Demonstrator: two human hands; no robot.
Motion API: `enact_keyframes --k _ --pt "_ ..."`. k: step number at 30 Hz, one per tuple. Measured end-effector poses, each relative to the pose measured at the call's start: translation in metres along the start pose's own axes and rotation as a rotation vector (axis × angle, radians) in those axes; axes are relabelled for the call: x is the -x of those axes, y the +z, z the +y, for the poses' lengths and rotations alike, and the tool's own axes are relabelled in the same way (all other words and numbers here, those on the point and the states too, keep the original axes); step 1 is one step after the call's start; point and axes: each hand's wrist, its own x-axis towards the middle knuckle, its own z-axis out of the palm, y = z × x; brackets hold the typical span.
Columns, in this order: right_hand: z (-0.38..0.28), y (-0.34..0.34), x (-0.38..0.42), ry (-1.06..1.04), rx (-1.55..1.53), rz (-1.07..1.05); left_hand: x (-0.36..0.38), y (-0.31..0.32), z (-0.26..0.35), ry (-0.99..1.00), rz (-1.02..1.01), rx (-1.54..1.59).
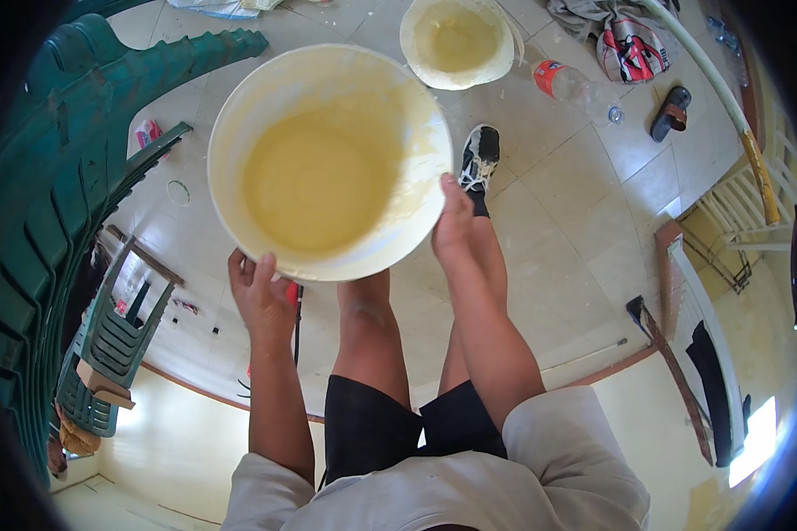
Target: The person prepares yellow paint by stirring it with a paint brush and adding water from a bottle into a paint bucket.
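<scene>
A large white bucket [429,221] with pale yellow paste or liquid [323,177] inside is held up in front of my legs. My left hand [264,288] grips its lower left rim, thumb at the edge. On the right side, my right hand [453,212] holds the rim, its fingers partly hidden by the bucket. Beyond it, at the top, a smaller white container [460,44] with similar yellow contents stands on the tiled floor.
Stacked green plastic chairs [27,221] fill the left. A plastic bottle [580,91], a sandal [670,115] and a red and white bag [633,49] lie at the upper right. A curved pole [717,88] crosses there. My shoe [480,159] is just right of the bucket.
</scene>
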Motion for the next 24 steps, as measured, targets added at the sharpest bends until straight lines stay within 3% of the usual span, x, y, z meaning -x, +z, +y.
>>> enact_keyframes --k 6,12,21,24 --pt "0.014 0.011 0.016 0.047 -0.005 -0.042 0.007 -0.007 0.013 0.070 0.120 -0.170" --pt "-0.016 -0.007 -0.022 0.111 -0.227 0.031 0.006 0.039 0.014 0.107 0.008 -0.162" --pt "-0.054 -0.030 -0.051 0.243 -0.121 0.013 0.015 0.114 0.032 0.223 -0.283 -0.129" --pt "-0.048 -0.035 -0.066 0.286 -0.212 -0.118 0.019 0.124 0.036 0.158 -0.328 -0.039"
